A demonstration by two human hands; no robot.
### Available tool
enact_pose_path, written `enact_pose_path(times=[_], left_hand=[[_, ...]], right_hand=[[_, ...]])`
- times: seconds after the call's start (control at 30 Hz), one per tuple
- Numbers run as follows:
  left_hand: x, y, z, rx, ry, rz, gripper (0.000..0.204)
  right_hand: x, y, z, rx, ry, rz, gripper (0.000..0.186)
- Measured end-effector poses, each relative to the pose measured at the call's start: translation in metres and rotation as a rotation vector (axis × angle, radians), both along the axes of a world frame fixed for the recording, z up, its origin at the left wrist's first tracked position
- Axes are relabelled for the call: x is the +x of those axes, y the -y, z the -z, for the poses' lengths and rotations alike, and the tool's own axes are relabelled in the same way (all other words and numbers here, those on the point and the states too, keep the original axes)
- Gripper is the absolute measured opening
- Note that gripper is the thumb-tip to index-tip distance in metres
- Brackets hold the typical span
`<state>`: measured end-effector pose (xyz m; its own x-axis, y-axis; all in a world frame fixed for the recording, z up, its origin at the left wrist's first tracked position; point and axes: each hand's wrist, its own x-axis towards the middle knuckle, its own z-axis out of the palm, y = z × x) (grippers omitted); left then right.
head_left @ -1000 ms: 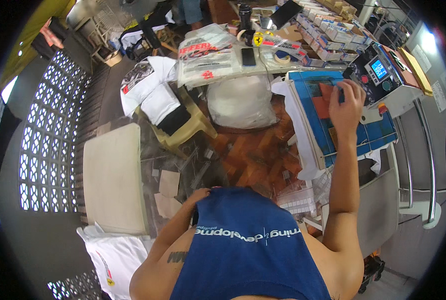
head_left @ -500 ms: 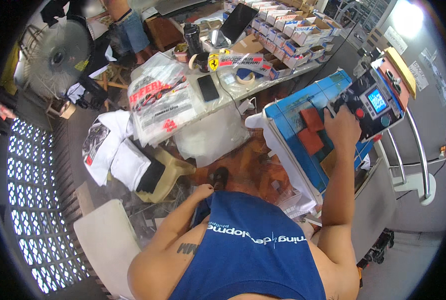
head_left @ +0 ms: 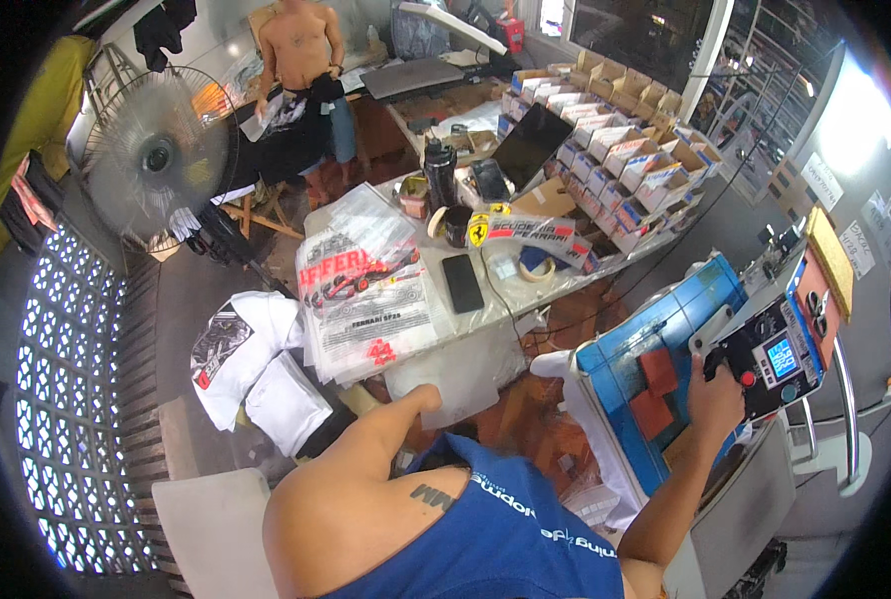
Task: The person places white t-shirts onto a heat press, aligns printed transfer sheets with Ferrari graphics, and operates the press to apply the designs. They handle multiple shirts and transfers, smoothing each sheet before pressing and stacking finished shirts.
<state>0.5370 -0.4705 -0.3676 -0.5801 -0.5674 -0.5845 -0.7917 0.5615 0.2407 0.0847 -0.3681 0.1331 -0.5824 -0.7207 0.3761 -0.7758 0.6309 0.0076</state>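
My right hand (head_left: 717, 397) is closed round a dark handle (head_left: 717, 361) at the front of a heat press's control box (head_left: 810, 371), which has a lit blue screen and a red button. Beside it lies the press's blue-covered bed (head_left: 605, 364), bearing two red-brown pads (head_left: 657, 369) and a white cloth draped over its near-left side. My left hand (head_left: 427, 398) hangs in front of the table, close to a clear plastic sheet (head_left: 460, 384); its fingers are too small and hidden to read. Printed transfer films (head_left: 365, 344) in red and grey lie on the table beyond it.
White printed shirts (head_left: 284, 404) lie on a stool at left, near a pale chair (head_left: 211, 509). A phone (head_left: 462, 284), tape roll (head_left: 536, 266) and bottle (head_left: 439, 172) occupy the table, with small cardboard boxes (head_left: 637, 160) behind. A fan (head_left: 158, 155) and another person (head_left: 303, 60) are further off.
The view has tilted up and turned, bringing more of the other person into sight. My left arm has moved forward from beside my shirt. My right hand stays at the press.
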Motion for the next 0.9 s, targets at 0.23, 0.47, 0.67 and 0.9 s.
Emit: enact_pose_path(times=[0.23, 0.47, 0.67, 0.9], left_hand=[[-0.048, -0.074, -0.041, 0.404, -0.089, -0.606, 0.029], [-0.070, -0.128, -0.026, 0.440, -0.170, -0.661, 0.030], [-0.075, -0.157, -0.019, 0.413, -0.189, -0.692, 0.030], [-0.087, -0.188, -0.011, 0.381, -0.223, -0.721, 0.030]], right_hand=[[-0.011, -0.007, 0.012, -0.068, -0.099, -0.146, 0.041], [-0.020, -0.016, 0.014, -0.088, -0.062, -0.261, 0.034], [-0.026, -0.023, 0.015, -0.187, -0.083, -0.385, 0.029], [-0.032, -0.032, 0.011, -0.124, -0.023, -0.425, 0.027]])
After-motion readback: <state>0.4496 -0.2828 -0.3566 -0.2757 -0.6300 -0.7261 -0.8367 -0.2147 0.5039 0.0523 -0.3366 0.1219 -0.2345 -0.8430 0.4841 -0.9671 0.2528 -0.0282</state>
